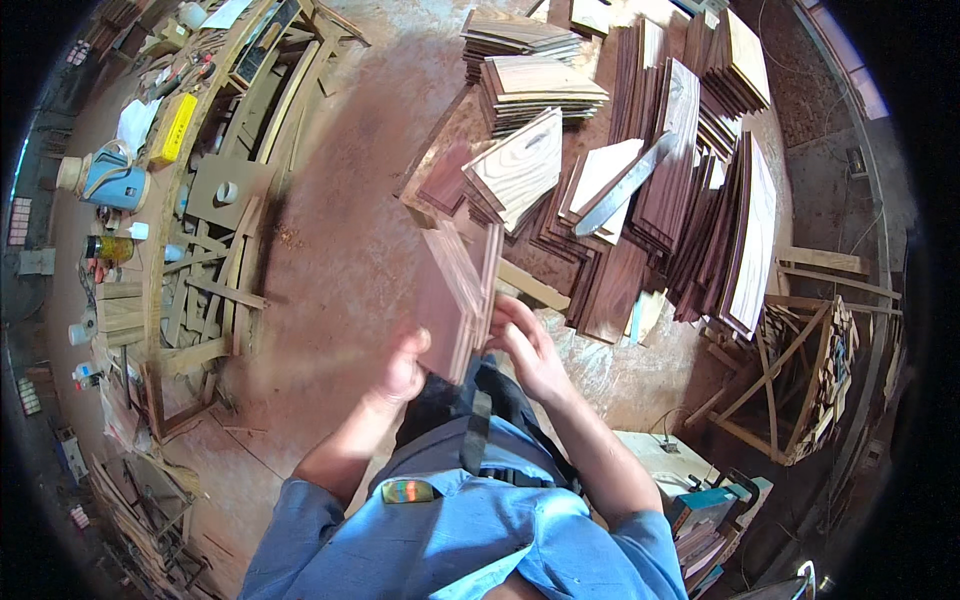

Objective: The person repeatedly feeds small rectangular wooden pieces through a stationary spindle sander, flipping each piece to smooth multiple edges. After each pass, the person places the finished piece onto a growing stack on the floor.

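In front of my waist, a few reddish-brown wooden boards (445,330) are held on edge, fanned slightly apart at the top and a little blurred. My left hand (403,366) grips their lower left side, thumb against the face. At their right edge is my right hand (527,345), its fingers curled against the boards and partly hidden behind them. Beyond the hands, a pale-grained stack of cut boards (520,170) lies on a low platform. A long flat pale blade-like strip (628,185) rests across neighbouring stacks.
More dark board stacks (690,230) crowd the right side. A wooden workbench (165,250) on the left carries a blue container (117,180) and a yellow box (178,130). A wooden crate frame (790,385) stands at right, near a white-topped table (650,455).
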{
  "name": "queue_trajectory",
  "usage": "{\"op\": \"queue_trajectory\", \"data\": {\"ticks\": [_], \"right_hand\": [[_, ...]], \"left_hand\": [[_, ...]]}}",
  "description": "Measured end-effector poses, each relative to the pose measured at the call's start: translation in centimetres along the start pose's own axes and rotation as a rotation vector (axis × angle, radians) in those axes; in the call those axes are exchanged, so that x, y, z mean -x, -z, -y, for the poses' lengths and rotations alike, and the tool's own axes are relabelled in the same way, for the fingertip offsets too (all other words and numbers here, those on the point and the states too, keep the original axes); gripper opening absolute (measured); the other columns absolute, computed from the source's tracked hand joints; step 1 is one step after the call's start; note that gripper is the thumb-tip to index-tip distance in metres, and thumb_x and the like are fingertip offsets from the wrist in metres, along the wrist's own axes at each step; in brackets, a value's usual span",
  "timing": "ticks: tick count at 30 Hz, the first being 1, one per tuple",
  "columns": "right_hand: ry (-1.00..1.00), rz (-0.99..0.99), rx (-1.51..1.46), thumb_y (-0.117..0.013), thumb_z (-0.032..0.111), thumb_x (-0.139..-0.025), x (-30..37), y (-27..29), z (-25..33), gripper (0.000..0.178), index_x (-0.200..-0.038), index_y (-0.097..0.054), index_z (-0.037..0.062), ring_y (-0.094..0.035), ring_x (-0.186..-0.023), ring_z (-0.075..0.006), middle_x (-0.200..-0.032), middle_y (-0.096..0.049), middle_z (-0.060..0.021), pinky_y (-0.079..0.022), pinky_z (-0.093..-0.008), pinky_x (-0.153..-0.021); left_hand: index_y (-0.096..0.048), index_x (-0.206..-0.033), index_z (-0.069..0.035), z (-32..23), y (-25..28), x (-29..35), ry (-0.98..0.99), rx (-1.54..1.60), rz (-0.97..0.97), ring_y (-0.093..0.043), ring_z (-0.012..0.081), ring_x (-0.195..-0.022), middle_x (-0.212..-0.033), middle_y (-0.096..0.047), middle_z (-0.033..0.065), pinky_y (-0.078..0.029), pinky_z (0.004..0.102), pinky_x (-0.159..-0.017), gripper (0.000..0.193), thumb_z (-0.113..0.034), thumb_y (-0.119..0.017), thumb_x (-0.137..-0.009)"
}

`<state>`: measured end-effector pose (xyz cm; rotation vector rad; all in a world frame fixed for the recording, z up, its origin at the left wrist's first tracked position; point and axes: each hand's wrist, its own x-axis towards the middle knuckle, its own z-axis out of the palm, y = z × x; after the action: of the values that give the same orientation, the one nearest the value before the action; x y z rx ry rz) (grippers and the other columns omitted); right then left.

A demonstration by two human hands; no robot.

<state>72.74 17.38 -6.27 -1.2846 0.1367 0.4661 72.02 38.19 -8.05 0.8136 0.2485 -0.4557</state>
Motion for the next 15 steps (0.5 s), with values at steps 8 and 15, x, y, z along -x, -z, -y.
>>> {"op": "queue_trajectory", "data": {"ticks": [8, 15], "right_hand": [[-0.085, -0.102, 0.129, -0.064, 0.033, -0.095, -9.6, -1.7, -5.0, 0.06, -0.134, -0.049, -0.0098, -0.06, -0.101, -0.0205, -0.115, -0.064, -0.0147, -0.049, -0.0322, -0.09], [-0.074, -0.39, 0.27, -0.066, 0.039, -0.091, -17.2, -4.0, -7.6, 0.078, -0.146, -0.037, -0.009, -0.057, -0.122, -0.0308, -0.136, -0.055, -0.0261, -0.044, -0.037, -0.103]], "left_hand": [[-0.043, -0.148, -0.009, -5.6, 6.2, -0.8, -0.172, 0.157, -0.102, -0.052, 0.0291, -0.132, -0.145, -0.054, 0.0091, -0.041, 0.0529, -0.109, 0.068, -0.048, -0.06, -0.094], [-0.044, -0.147, -0.01, -9.9, 10.2, -12.1, -0.126, 0.188, -0.016, -0.05, 0.0277, -0.135, -0.146, -0.053, 0.0079, -0.034, 0.0537, -0.115, 0.066, -0.044, -0.062, -0.094]]}}
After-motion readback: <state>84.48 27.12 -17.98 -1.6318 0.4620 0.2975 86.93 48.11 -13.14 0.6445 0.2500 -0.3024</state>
